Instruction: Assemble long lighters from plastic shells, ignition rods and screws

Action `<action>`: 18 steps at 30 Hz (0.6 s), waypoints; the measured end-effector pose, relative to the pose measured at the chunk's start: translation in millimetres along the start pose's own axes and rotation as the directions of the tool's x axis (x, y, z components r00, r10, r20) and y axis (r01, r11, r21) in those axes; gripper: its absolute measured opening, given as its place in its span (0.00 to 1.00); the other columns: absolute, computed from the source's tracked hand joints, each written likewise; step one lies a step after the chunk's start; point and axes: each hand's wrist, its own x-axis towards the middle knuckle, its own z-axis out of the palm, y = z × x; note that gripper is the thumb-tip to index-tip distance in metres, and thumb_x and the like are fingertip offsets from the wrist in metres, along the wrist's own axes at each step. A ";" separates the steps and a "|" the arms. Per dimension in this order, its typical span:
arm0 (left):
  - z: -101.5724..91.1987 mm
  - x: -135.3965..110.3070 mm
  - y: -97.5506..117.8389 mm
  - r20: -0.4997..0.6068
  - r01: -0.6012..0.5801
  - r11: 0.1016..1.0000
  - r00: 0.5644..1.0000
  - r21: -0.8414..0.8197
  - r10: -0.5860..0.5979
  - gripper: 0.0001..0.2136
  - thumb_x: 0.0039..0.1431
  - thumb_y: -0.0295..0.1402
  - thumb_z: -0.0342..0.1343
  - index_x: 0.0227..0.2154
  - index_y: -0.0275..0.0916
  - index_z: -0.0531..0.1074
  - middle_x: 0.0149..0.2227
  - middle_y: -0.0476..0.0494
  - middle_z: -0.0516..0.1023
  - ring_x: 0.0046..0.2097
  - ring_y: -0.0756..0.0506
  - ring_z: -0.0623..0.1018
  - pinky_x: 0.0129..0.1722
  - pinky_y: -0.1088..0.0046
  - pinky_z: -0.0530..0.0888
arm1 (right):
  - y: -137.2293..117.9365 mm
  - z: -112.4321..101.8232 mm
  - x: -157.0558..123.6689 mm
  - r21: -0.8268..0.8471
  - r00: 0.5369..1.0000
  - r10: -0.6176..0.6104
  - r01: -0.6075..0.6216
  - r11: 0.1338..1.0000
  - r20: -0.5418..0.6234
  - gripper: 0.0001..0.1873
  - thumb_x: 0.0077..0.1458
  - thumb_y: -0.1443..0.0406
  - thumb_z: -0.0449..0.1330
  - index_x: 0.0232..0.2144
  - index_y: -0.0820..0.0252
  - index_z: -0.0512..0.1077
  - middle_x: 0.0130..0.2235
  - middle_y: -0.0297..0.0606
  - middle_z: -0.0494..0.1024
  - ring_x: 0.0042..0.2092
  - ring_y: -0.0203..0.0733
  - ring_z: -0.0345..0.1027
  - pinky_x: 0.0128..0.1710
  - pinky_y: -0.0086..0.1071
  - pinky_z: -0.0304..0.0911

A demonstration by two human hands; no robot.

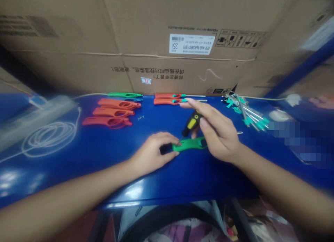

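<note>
A green long-nosed lighter (191, 143) lies across the blue table in front of me. My left hand (153, 151) pinches its left end between thumb and fingers. In my right hand (223, 135) is a screwdriver (192, 123) with a black and yellow handle, tilted so that its thin shaft points down at the lighter's left end. Whether the tip sits in a screw is too small to tell. The right hand covers part of the lighter, and a metal tube end shows beyond that hand.
Orange lighter shells (109, 112) and a green shell (122, 95) lie at the left. Two orange lighters with metal tubes (167, 101) lie at the back. Metal tubes with teal parts (246, 113) are heaped at the right. A coiled white cable (49, 132) and a cardboard box (86, 75) border the table.
</note>
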 end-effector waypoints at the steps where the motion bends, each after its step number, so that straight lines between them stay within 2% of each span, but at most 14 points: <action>1: 0.0 -0.1 0.1 0.001 0.001 1.000 1.000 0.003 -0.001 0.09 0.57 0.28 0.65 0.42 0.40 0.80 0.45 0.42 0.83 0.48 0.43 0.80 0.53 0.63 0.75 | -0.5 0.0 0.3 0.047 0.999 0.037 -0.037 0.998 0.016 0.22 0.69 0.67 0.49 0.61 0.54 0.68 0.52 0.44 0.78 0.38 0.41 0.76 0.36 0.37 0.75; 3: -0.2 -0.2 0.5 0.007 0.004 1.000 1.000 0.002 -0.004 0.09 0.57 0.28 0.65 0.42 0.40 0.80 0.44 0.42 0.83 0.48 0.43 0.80 0.53 0.63 0.75 | -0.7 -0.7 1.0 0.054 1.000 0.022 -0.021 0.998 -0.016 0.18 0.66 0.66 0.55 0.57 0.52 0.72 0.47 0.42 0.81 0.36 0.41 0.76 0.34 0.35 0.74; 5: -0.3 -0.1 1.3 0.011 0.006 1.000 1.000 -0.004 -0.006 0.09 0.58 0.28 0.65 0.42 0.40 0.80 0.45 0.42 0.83 0.48 0.43 0.80 0.53 0.63 0.75 | 0.0 -1.9 1.1 -0.054 0.993 -0.077 0.073 0.996 -0.084 0.18 0.61 0.65 0.64 0.53 0.50 0.75 0.40 0.39 0.83 0.34 0.41 0.75 0.33 0.35 0.74; 6: -0.4 0.0 1.7 0.010 0.006 1.000 1.000 -0.007 -0.006 0.09 0.58 0.28 0.65 0.42 0.40 0.80 0.45 0.42 0.83 0.48 0.43 0.80 0.53 0.62 0.75 | 0.4 -2.4 0.7 -0.119 0.986 -0.128 0.115 0.986 -0.105 0.19 0.59 0.65 0.66 0.53 0.50 0.76 0.38 0.38 0.83 0.34 0.42 0.75 0.34 0.35 0.74; 8: -0.5 0.3 2.2 0.008 0.012 1.000 1.000 -0.006 -0.012 0.09 0.57 0.28 0.65 0.41 0.40 0.80 0.45 0.42 0.83 0.48 0.43 0.80 0.53 0.62 0.75 | 0.7 -2.5 -1.2 -0.181 0.977 -0.176 0.152 0.972 -0.120 0.19 0.60 0.65 0.64 0.54 0.50 0.75 0.40 0.39 0.83 0.36 0.44 0.76 0.36 0.36 0.75; 9: -0.5 0.5 2.3 0.008 0.016 1.000 1.000 -0.003 -0.016 0.09 0.57 0.28 0.65 0.41 0.40 0.80 0.44 0.42 0.83 0.48 0.43 0.81 0.53 0.62 0.75 | 0.6 -2.0 -2.3 -0.156 0.982 -0.149 0.131 0.979 -0.113 0.19 0.63 0.65 0.60 0.56 0.50 0.74 0.43 0.41 0.83 0.38 0.44 0.77 0.37 0.37 0.75; 11: -0.5 0.7 2.1 0.006 0.015 1.000 1.000 0.002 -0.015 0.09 0.57 0.28 0.65 0.41 0.40 0.80 0.44 0.42 0.83 0.48 0.43 0.81 0.53 0.62 0.75 | -0.1 -0.4 -3.9 -0.011 0.998 -0.014 0.013 1.000 -0.062 0.21 0.67 0.66 0.53 0.60 0.52 0.70 0.51 0.43 0.80 0.39 0.43 0.78 0.35 0.37 0.76; 13: -0.3 0.6 1.6 0.003 0.007 1.000 1.000 0.004 -0.007 0.09 0.57 0.28 0.65 0.41 0.40 0.80 0.44 0.42 0.83 0.48 0.43 0.81 0.53 0.63 0.75 | -0.6 1.3 -3.8 0.133 0.996 0.093 -0.093 0.987 0.005 0.20 0.68 0.66 0.51 0.60 0.53 0.69 0.53 0.44 0.78 0.37 0.40 0.77 0.32 0.35 0.75; 15: 0.1 0.3 0.8 0.003 0.003 1.000 1.000 0.006 -0.003 0.09 0.57 0.28 0.65 0.41 0.40 0.80 0.44 0.43 0.83 0.48 0.43 0.80 0.53 0.63 0.75 | -0.2 2.4 -2.0 0.144 0.996 0.085 -0.082 0.986 -0.019 0.17 0.66 0.65 0.56 0.56 0.54 0.72 0.46 0.43 0.80 0.36 0.41 0.76 0.31 0.34 0.74; 18: 1.1 -0.4 -0.4 0.007 0.000 1.000 1.000 -0.002 0.000 0.09 0.58 0.28 0.65 0.42 0.40 0.80 0.45 0.43 0.83 0.48 0.43 0.80 0.53 0.63 0.75 | 1.6 2.4 1.1 -0.036 0.990 -0.029 0.024 0.999 -0.141 0.14 0.60 0.65 0.65 0.49 0.54 0.77 0.38 0.41 0.80 0.34 0.41 0.73 0.31 0.33 0.72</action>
